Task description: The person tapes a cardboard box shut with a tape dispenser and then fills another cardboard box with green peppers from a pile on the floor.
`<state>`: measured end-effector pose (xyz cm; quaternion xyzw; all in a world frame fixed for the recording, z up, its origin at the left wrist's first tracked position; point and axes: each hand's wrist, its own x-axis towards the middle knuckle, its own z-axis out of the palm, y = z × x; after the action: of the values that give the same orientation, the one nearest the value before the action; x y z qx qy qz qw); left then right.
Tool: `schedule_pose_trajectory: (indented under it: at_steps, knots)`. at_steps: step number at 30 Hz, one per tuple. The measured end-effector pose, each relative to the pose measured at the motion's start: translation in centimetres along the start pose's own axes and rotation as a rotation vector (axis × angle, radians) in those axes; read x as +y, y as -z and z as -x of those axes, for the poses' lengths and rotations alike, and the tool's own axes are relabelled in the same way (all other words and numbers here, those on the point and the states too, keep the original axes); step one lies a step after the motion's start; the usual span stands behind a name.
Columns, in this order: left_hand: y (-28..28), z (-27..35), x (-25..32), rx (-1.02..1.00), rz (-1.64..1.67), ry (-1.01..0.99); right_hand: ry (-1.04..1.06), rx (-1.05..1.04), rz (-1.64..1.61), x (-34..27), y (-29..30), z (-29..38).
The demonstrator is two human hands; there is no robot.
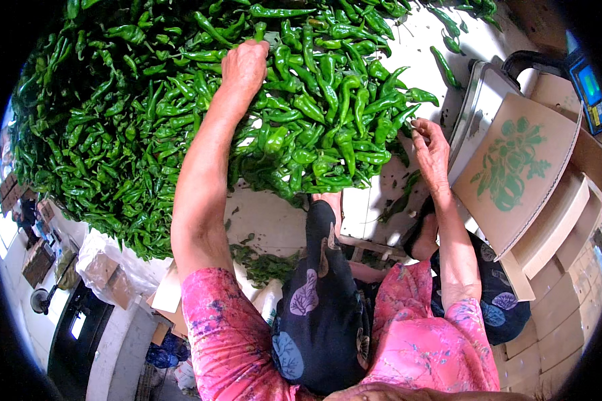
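Note:
A large heap of green peppers point(301, 115) spreads across the floor in front of me. My left hand point(246, 65) reaches far into it, its fingers curled, and one green pepper point(260, 31) sticks out beyond the knuckles. The fingertips on that side are hidden. At the heap's right edge is my right hand point(431, 148), with bent thumb and fingers close to the end of a pepper point(405, 116). Whether they grip it is unclear.
On the right stand a scale's metal platform point(474, 108), its blue display unit point(589, 90) and a cardboard box point(511, 155) printed with green vegetables. Loose leaves point(268, 265) lie on the pale floor point(266, 215) near my legs. Clear plastic sheeting point(103, 255) is at the left.

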<state>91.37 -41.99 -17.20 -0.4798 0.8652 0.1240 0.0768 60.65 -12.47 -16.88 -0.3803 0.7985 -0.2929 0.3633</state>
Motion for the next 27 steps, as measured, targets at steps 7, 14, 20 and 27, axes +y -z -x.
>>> schedule_pose_trajectory:
  at_steps: [7, 14, 20, 27]
  knots:
    - [0.5, 4.8, -0.7, -0.009, 0.218, -0.027, 0.141, 0.122, 0.097, 3.8, 2.3, -1.7]
    - [0.9, 22.3, 1.6, -1.203, -0.104, -0.276, 0.215, 0.18, 0.312, 2.7, 1.4, -4.4]
    - [1.9, 9.2, -0.4, 0.241, 0.388, -0.145, 0.285, 0.162, 0.58, 3.4, -0.6, -7.1]
    - [-2.2, -2.8, 0.5, 0.344, -0.122, -0.063, 0.256, 0.06, 0.628, 2.0, -0.6, -7.2]
